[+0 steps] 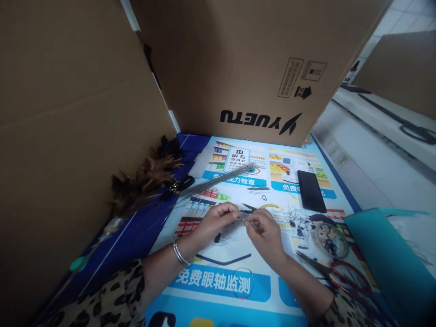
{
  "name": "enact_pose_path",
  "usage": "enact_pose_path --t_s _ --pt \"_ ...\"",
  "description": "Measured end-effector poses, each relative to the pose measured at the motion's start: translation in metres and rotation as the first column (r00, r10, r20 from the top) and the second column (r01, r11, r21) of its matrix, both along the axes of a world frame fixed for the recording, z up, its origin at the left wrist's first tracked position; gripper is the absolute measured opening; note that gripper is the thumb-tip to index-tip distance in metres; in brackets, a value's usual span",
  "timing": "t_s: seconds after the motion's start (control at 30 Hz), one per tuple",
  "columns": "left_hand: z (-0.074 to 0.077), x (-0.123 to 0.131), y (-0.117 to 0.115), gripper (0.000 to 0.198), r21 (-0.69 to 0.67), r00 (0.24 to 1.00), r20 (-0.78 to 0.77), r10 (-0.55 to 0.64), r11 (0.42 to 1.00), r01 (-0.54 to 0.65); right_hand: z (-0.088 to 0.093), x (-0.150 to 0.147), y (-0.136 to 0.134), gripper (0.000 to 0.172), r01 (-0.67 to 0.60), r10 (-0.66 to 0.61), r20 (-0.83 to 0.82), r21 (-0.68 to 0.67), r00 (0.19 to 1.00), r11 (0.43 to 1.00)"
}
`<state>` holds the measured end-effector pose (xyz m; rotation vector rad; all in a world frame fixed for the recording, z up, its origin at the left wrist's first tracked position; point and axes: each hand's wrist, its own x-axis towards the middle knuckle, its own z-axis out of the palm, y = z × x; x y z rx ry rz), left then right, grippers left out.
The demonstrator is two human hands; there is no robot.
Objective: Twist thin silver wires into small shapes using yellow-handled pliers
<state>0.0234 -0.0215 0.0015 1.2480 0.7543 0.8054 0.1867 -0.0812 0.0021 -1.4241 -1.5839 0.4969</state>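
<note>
My left hand point(220, 221) and my right hand point(267, 234) meet over the middle of the printed table cover. Thumb and fingers are pinched on both sides of a small, thin, silvery wire-like piece point(241, 219); its ends are hidden by my fingertips. Just beyond them lies a dark-jawed tool point(249, 208), partly covered by my right hand, with a curved yellow part beside it. A bundle of thin straight wires point(218, 180) lies slantwise farther back. Nearer to me, a thin wire loop point(244, 282) rests on the cover.
Cardboard walls point(218, 68) stand at the left and back. Brown feathers point(145, 181) lie on the left. To the right are a black phone point(311, 191), wire scraps point(296, 220), a round clear container point(331, 240), red-handled scissors point(335, 274) and a teal board point(384, 259).
</note>
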Motion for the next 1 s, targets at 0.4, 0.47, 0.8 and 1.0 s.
enact_pose_path --t_s 0.4,0.47,0.8,1.0 --pt "-0.0012 0.0007 0.0003 0.019 -0.038 0.999 0.022 0.024 0.999 -0.023 -0.0022 0.0011 0.0012 0.009 -0.042 0.043 0.025 -0.009 0.999 0.999" --pt "0.0002 0.0009 0.0003 0.018 -0.045 0.999 0.031 0.022 0.999 -0.021 -0.0026 0.0015 0.001 0.008 -0.031 0.032 0.026 -0.03 0.999 0.999" --pt "-0.0045 0.0007 0.0008 0.015 -0.047 0.998 0.055 0.02 0.999 -0.018 -0.0032 0.0013 0.0006 0.008 0.021 -0.019 0.02 -0.06 1.0 0.998" --pt "-0.0061 0.0018 0.0001 0.015 -0.045 0.998 0.057 0.002 0.999 0.001 -0.0045 0.0002 0.0007 0.006 0.051 -0.05 0.012 -0.073 0.999 0.996"
